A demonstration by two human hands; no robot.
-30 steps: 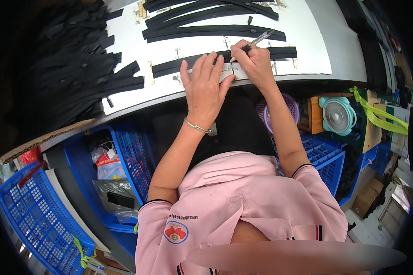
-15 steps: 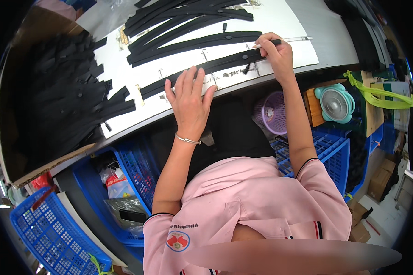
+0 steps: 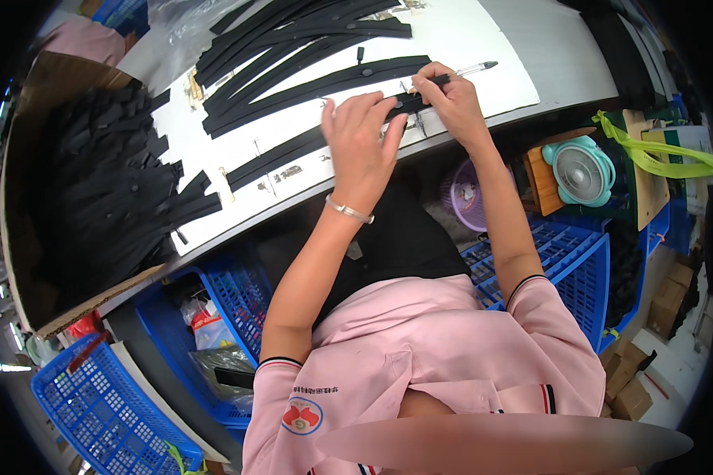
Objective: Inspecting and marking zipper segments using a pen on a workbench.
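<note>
A long black fabric strip (image 3: 281,155) lies along the near edge of a white marked board (image 3: 509,75). Over its right part is my left hand (image 3: 363,136), fingers apart, thumb near the strip; whether it touches the cloth is unclear. My right hand (image 3: 454,103) is closed round a slim pen (image 3: 474,70) at the strip's right end, fingertips close to the cloth. The pen's clear barrel and dark end stick out to the right. Just beyond lies a second strip (image 3: 309,93) with a round button-like spot and a small black tab (image 3: 360,55) beside it.
More black strips (image 3: 301,36) are piled farther back. At left, a cardboard box (image 3: 103,294) holds many black pieces. Below the table edge are blue crates (image 3: 238,305), a purple basket (image 3: 466,198) and a turquoise fan (image 3: 582,172). A plastic bag (image 3: 178,39) lies at the back.
My left hand has slid right along the strip toward the right hand, uncovering marks on the board. My right hand, still with the pen, has shifted slightly left. The view has also moved a little.
</note>
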